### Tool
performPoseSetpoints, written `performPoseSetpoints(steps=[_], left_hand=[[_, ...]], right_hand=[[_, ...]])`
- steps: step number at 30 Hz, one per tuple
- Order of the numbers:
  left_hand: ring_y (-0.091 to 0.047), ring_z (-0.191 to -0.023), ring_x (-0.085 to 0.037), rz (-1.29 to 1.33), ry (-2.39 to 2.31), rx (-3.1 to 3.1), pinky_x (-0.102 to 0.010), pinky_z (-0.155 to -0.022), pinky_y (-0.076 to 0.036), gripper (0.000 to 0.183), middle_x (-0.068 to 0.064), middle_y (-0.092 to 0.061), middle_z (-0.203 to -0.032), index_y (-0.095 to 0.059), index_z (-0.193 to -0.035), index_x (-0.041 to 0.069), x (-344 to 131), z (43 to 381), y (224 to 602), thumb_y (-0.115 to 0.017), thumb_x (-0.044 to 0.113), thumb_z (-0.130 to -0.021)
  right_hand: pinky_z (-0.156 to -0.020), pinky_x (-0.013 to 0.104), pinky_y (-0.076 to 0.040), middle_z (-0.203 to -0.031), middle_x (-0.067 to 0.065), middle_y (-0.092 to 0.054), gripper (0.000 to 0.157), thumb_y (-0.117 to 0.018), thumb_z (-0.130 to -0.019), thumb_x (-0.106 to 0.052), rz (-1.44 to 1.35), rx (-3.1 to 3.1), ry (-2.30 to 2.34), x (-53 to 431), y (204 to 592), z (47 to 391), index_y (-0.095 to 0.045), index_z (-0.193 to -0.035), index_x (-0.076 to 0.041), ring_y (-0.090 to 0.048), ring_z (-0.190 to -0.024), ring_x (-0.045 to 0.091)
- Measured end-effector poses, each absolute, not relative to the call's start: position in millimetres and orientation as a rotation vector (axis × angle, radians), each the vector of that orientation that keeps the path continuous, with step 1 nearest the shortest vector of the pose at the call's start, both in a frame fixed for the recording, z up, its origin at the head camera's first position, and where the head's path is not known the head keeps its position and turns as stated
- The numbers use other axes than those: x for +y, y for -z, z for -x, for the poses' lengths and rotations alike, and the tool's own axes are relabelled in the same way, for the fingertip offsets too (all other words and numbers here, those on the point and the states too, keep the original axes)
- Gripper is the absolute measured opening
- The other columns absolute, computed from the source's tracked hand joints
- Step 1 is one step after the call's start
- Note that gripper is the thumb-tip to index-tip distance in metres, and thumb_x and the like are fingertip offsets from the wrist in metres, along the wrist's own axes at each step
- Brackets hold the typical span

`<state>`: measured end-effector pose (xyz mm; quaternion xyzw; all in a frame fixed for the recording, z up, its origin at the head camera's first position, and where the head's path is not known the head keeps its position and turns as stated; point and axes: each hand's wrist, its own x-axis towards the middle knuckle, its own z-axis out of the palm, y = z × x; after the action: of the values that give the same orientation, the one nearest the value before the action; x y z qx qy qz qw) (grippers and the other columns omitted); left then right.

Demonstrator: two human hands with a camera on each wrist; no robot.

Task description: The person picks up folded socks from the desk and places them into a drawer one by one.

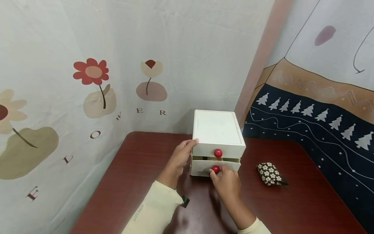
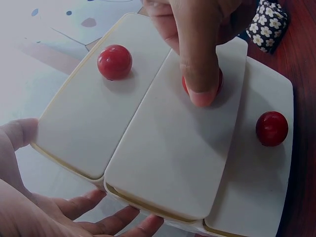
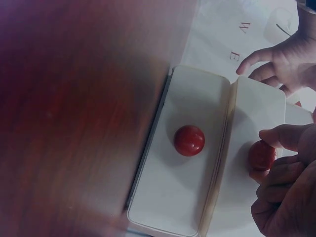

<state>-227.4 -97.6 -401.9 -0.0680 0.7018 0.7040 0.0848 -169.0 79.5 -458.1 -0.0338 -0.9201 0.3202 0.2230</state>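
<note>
A white drawer unit (image 1: 217,126) with round red knobs stands on the table. My right hand (image 1: 228,182) pinches the red knob (image 1: 215,169) of the middle drawer (image 2: 168,148) between thumb and fingers. That drawer juts out a little past the others, with a narrow gap above its front; what lies inside is mostly hidden. My left hand (image 1: 180,157) rests against the unit's left side, its thumb at the top front corner and its fingers spread along the side. Below, the bottom drawer (image 3: 192,98) is closed, its knob (image 2: 271,128) untouched.
To the right of the unit lies a small dark pouch (image 1: 269,174) with white flowers. The dark red table (image 1: 140,162) reaches back to a wall hanging (image 1: 181,48) printed with flowers and letters. Another cloth, with white trees (image 1: 306,110), hangs on the right.
</note>
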Motion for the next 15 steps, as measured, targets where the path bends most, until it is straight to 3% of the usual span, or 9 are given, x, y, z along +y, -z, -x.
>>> performPoseSetpoints(steps=[15], left_hand=[[-0.052, -0.144, -0.041, 0.184, -2.077, 2.126, -0.081, -0.119, -0.031, 0.073, -0.019, -0.057, -0.159, -0.055, -0.156, 0.011, -98.6, 227.7, 402.8, -0.065, 0.058, -0.102]], right_hand=[[-0.049, 0.031, -0.033, -0.054, 0.002, -0.053, 0.025, -0.09, -0.087, -0.017, 0.089, -2.547, -0.906, 80.5, 457.2, 187.7, -0.072, -0.078, -0.002, -0.052, -0.055, 0.018]])
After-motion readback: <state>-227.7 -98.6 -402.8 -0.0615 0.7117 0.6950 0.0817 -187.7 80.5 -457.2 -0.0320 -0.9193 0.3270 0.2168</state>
